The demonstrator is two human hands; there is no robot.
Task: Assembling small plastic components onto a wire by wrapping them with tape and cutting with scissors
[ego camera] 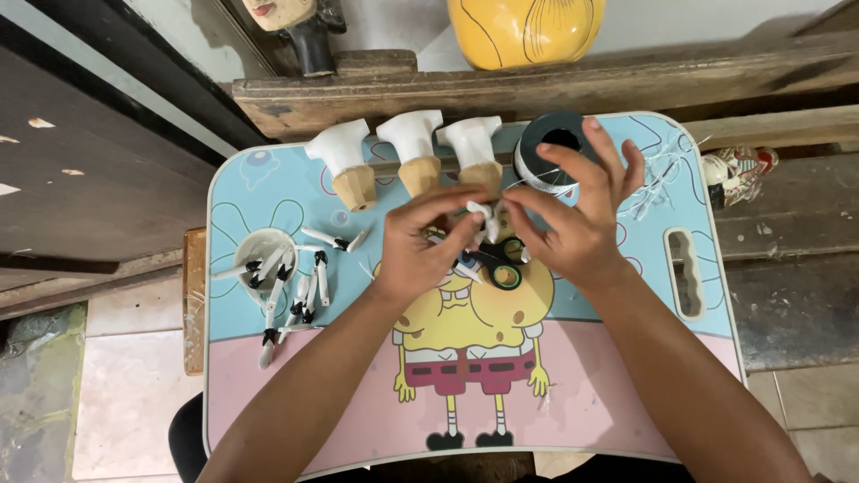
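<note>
Pinching a small white piece roughly upright between left hand and right hand.

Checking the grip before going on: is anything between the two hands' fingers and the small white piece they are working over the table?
Nothing visible. The left hand and the right hand both pinch the small white piece directly with their fingers. The black-handled scissors lie below it on the cartoon-printed lap table, not in between.
</note>
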